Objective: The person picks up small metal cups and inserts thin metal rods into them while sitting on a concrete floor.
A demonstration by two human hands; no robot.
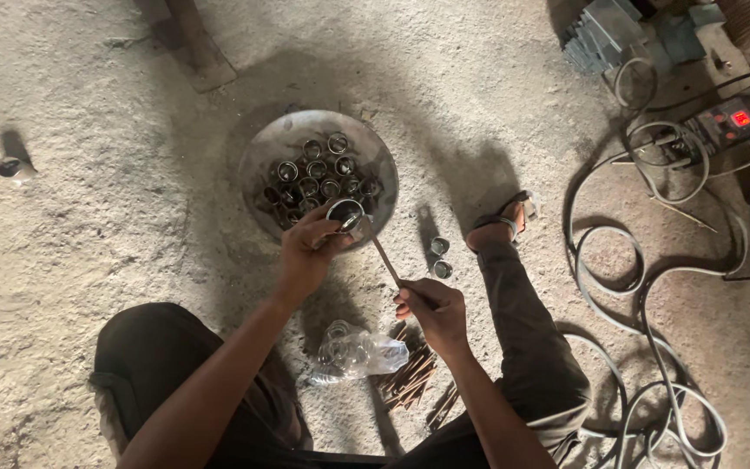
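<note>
Head view. The person sits on a sandy floor point(115, 130), knees apart, one sandalled foot point(503, 221) out to the right of the pan point(262, 161).

The pan is a round, shallow metal dish, lying flat on the floor ahead of the person. It holds a heap of short metal rings point(319, 174), most lying with the open end up.

Left hand point(305, 252): at the near rim of the pan, fingers closed around one ring point(345, 213), held with its opening facing the camera.

Right hand point(434, 311): nearer the body than the pan, closed on the lower end of a thin rod point(384, 252). The rod slants up and left; its tip meets the held ring at the pan's near rim. Whether the tip is inside the ring or against its edge cannot be told.

Right of the pan, between it and the foot, two more rings point(440, 258) stand on the floor, just beside each other.

Nearer than the pan, between the legs, lie a crumpled clear plastic bottle point(358, 354) and, touching its right side, a bundle of thin rusty rods point(410, 378).

Far right of the pan: looped grey cables point(644, 287) and a box with a red lit display point(735, 120).
</note>
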